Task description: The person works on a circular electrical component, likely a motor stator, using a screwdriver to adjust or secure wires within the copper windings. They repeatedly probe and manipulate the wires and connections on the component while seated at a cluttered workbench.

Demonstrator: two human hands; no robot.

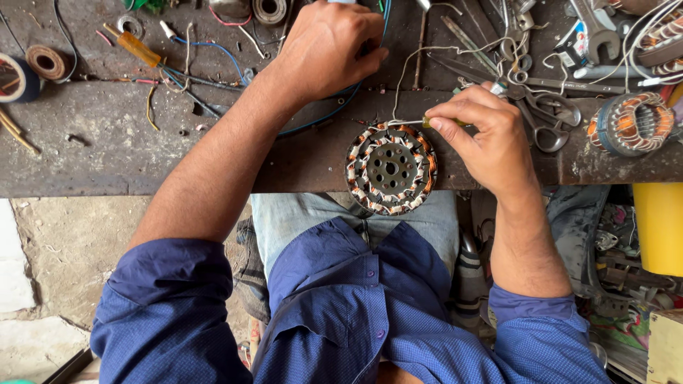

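My bench lies bare along its near-left stretch, so a hand can slide in there. Further back, loose wires, a tape roll and a screwdriver crowd the way. The round stator sits at the front edge between my 2 arms. To its right, scissors and a second wound coil block the path.

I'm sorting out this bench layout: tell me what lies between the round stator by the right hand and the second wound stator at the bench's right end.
In the head view, between the round stator and the second wound stator lie the right hand and metal scissors.
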